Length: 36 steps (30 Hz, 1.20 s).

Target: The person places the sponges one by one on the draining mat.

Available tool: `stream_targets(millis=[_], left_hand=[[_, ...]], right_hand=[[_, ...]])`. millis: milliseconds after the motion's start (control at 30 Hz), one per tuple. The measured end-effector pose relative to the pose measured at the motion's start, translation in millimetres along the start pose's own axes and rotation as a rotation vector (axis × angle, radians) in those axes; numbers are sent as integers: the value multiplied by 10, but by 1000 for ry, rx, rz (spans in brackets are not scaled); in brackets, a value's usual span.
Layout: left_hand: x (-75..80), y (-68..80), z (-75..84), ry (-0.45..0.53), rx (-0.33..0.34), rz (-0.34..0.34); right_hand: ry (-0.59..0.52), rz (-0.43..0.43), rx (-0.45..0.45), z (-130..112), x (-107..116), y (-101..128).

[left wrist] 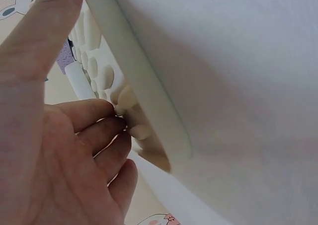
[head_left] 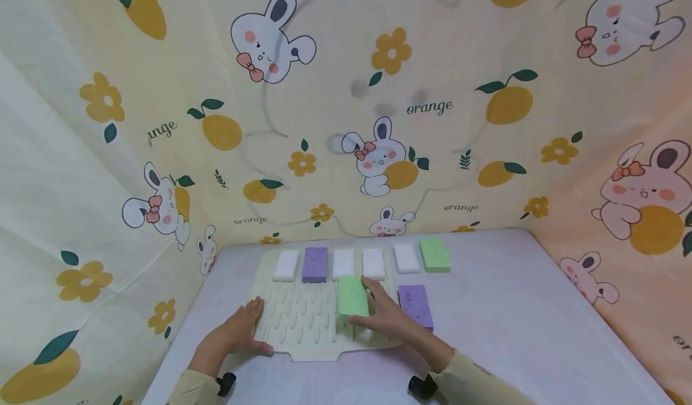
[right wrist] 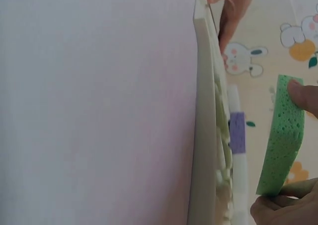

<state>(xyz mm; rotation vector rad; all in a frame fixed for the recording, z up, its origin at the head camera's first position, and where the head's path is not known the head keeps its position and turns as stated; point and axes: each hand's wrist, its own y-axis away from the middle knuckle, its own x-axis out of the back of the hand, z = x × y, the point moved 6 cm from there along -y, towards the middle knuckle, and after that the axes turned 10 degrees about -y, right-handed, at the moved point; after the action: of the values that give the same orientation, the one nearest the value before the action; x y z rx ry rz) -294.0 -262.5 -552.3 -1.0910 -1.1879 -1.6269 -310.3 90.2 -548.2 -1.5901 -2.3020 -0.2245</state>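
Observation:
A cream drying mat [head_left: 303, 327] with raised pegs lies on the lilac table. Along its far edge stand white sponges and a purple sponge [head_left: 315, 264]. My right hand [head_left: 385, 316] pinches a green sponge [head_left: 352, 297] [right wrist: 282, 135] over the mat's right part, thumb at its near end and a finger on its far end. My left hand [head_left: 238, 333] rests on the mat's front left corner [left wrist: 149, 130], fingers on the pegs and thumb along the rim.
Another purple sponge [head_left: 415, 306] lies on the table just right of the mat. A white sponge [head_left: 406, 258] and a green sponge [head_left: 435, 255] lie at the back right. Patterned cloth walls [head_left: 108, 170] close in the table on three sides.

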Motion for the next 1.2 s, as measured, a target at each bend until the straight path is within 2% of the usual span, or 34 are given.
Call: stream_targets(millis=[933,1200], left_hand=[[-41,-23,-39,10,1,-13],[-25,8,-30,23,-3,-11]], right_hand=[[-80,-78,-25,-276,-686,-308],[-82,-85,-75,-307,-890,-375]])
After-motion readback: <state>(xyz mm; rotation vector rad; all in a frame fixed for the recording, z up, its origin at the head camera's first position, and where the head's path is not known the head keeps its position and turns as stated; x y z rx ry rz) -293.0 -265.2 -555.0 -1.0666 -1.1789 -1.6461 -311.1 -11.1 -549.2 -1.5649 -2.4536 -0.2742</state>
